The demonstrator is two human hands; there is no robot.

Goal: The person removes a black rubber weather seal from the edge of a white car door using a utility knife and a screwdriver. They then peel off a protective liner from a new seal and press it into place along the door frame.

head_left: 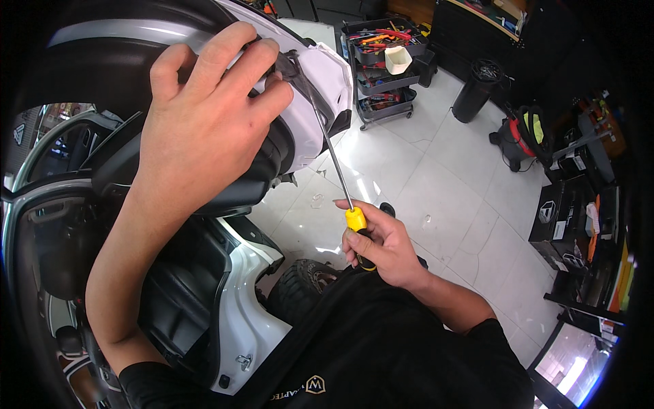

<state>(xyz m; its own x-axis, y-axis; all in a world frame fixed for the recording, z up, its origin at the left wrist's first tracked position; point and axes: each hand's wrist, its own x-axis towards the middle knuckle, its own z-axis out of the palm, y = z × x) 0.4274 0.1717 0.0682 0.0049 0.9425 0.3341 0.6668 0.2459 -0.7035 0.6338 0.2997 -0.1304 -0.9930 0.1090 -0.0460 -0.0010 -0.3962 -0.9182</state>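
The screwdriver (pixel 344 198) sits at the centre of the frame, running diagonally. Its yellow-and-black handle is at the lower end. Its long metal shaft rises toward the upper centre, where the tip meets the dark trim at the edge of the white side mirror housing (pixel 320 88).

The right hand (pixel 378 245), at centre and just below the middle of the frame, is clenched around the screwdriver handle, with the thumb lying along the yellow collar.

The left hand (pixel 211 116), in the upper left of the frame, grasps the mirror housing from above. Its fingers are spread and curled over the top edge, and the fingertips are just beside the point where the shaft ends.

Below the housing, at the left of the frame, an open white car door (pixel 242 327) shows dark interior trim. A tyre (pixel 303 286) lies low at centre, partly hidden by the person's black sleeve.

At upper centre, a black tool cart (pixel 385 68) with trays of coloured tools stands on the glossy tiled floor (pixel 443 177). A black cylindrical bin (pixel 477 88) stands to the right of it.
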